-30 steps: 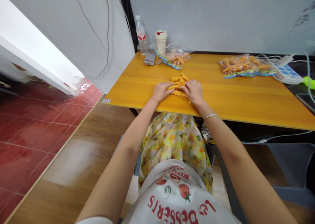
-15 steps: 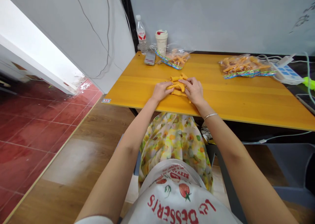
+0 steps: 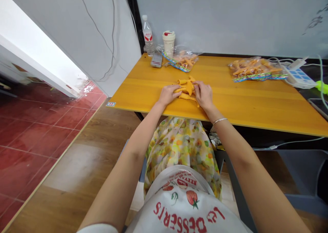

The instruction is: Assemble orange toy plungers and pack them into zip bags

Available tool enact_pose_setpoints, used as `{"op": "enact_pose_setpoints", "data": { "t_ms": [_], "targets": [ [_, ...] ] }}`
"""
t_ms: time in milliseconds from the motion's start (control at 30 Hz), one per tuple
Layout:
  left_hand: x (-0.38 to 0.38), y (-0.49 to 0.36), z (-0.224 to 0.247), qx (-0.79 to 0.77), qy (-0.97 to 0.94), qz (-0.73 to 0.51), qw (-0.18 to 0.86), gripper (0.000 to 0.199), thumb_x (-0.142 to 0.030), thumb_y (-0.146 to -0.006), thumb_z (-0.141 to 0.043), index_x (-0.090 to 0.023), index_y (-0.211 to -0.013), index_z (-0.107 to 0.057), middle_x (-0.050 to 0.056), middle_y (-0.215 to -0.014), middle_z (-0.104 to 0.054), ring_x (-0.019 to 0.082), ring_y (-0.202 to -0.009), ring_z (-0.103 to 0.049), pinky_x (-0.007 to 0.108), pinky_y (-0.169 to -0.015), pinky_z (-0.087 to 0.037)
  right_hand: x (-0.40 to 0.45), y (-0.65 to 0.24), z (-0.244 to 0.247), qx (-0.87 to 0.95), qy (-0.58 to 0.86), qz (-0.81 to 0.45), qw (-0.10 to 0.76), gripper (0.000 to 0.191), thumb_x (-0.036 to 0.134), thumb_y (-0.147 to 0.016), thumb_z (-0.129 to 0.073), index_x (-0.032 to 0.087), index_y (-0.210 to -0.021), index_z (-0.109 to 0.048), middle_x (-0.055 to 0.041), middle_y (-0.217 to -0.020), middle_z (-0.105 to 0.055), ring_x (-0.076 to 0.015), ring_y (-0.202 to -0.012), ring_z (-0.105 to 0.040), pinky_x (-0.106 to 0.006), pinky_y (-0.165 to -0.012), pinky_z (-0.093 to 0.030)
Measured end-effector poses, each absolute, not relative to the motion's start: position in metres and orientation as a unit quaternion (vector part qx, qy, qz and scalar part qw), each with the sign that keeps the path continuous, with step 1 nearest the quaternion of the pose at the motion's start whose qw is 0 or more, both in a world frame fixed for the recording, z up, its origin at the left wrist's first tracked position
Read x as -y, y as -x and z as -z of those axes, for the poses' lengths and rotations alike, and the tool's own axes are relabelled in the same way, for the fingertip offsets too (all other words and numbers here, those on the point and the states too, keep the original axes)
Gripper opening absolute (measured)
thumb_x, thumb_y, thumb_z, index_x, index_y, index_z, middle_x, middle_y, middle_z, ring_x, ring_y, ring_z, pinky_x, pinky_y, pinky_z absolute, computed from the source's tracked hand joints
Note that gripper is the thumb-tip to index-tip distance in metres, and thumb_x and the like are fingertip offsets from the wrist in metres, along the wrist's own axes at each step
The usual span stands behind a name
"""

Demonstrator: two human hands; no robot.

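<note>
Several yellow-orange plastic toy pieces lie close together near the front of the table, between my hands. My left hand [image 3: 168,94] is closed, its fingertips pinching the left end of one ridged yellow plastic piece [image 3: 189,88] with a wider body. At that piece's right side, my right hand [image 3: 204,94] has its thumb and fingers drawn together on it; the exact grip is partly hidden. Just in front, another long yellow piece [image 3: 186,96] rests on the tabletop. A short tubular yellow piece [image 3: 182,82] lies behind.
On the wooden table [image 3: 243,103], clear bags of orange pieces lie at the back [image 3: 188,60] and right [image 3: 256,69]. A bottle [image 3: 148,36], a lidded cup [image 3: 168,43] and a small grey box [image 3: 156,60] stand back left. A power strip [image 3: 299,76] with cables sits at right.
The wide part of the piece between my hands has turned and shows more fully. My right fingers have shifted slightly right and curled in. My left hand stays nearly still.
</note>
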State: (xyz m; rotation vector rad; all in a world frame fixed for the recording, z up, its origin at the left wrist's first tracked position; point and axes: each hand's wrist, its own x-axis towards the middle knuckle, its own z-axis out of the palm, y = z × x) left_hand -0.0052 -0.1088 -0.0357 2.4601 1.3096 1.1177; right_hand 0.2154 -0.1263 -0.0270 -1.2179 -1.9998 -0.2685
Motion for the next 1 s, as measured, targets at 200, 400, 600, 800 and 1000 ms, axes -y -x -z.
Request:
{"op": "enact_pose_setpoints", "data": {
  "t_ms": [200, 400, 600, 800, 1000],
  "targets": [
    [0.109, 0.007, 0.035, -0.43, -0.822, -0.367, 0.061, 0.026, -0.027, -0.089, -0.067, -0.018, -0.113, -0.075, 0.01, -0.112, -0.078, 0.022, -0.104, -0.073, 0.031, -0.096, -0.053, 0.133, -0.216, 0.02, 0.822, 0.454, 0.132, 0.316, 0.04, 0.028, -0.104, -0.036, 0.031, -0.134, -0.062, -0.0079, -0.109, -0.067, -0.0243, -0.098, -0.06, -0.04, -0.086, -0.041],
    [0.108, 0.005, 0.037, -0.419, -0.827, -0.372, 0.047, 0.024, -0.027, -0.088, -0.069, -0.018, -0.109, -0.076, 0.01, -0.108, -0.078, 0.024, -0.1, -0.074, 0.032, -0.092, -0.054, 0.13, -0.215, 0.022, 0.825, 0.456, 0.117, 0.312, 0.04, 0.047, -0.103, -0.042, 0.025, -0.126, -0.067, -0.0119, -0.105, -0.069, -0.0284, -0.1, -0.06, -0.042, -0.086, -0.041],
    [0.106, 0.004, 0.039, -0.429, -0.822, -0.373, 0.034, 0.023, -0.026, -0.088, -0.068, -0.018, -0.108, -0.076, 0.01, -0.106, -0.079, 0.023, -0.099, -0.074, 0.031, -0.091, -0.054, 0.131, -0.215, 0.023, 0.826, 0.425, 0.017, 0.37, 0.063, 0.065, -0.102, -0.024, 0.024, -0.121, -0.067, -0.008, -0.087, -0.073, -0.0266, -0.087, -0.065, -0.043, -0.087, -0.044],
    [0.105, 0.005, 0.04, -0.431, -0.813, -0.389, 0.041, 0.024, -0.026, -0.09, -0.065, -0.018, -0.11, -0.076, 0.01, -0.11, -0.078, 0.022, -0.102, -0.073, 0.031, -0.095, -0.054, 0.137, -0.214, 0.018, 0.829, 0.367, -0.038, 0.421, 0.06, 0.069, -0.097, -0.038, 0.024, -0.128, -0.063, -0.0124, -0.115, -0.072, -0.0298, -0.102, -0.066, -0.048, -0.092, -0.051],
    [0.106, 0.005, 0.039, -0.431, -0.815, -0.384, 0.05, 0.024, -0.025, -0.09, -0.066, -0.016, -0.111, -0.075, 0.011, -0.11, -0.078, 0.022, -0.103, -0.074, 0.031, -0.095, -0.053, 0.134, -0.213, 0.023, 0.829, 0.346, -0.017, 0.438, 0.05, 0.061, -0.097, -0.047, 0.025, -0.13, -0.059, -0.0138, -0.121, -0.069, -0.0325, -0.111, -0.064, -0.055, -0.095, -0.053]
  ]
}}
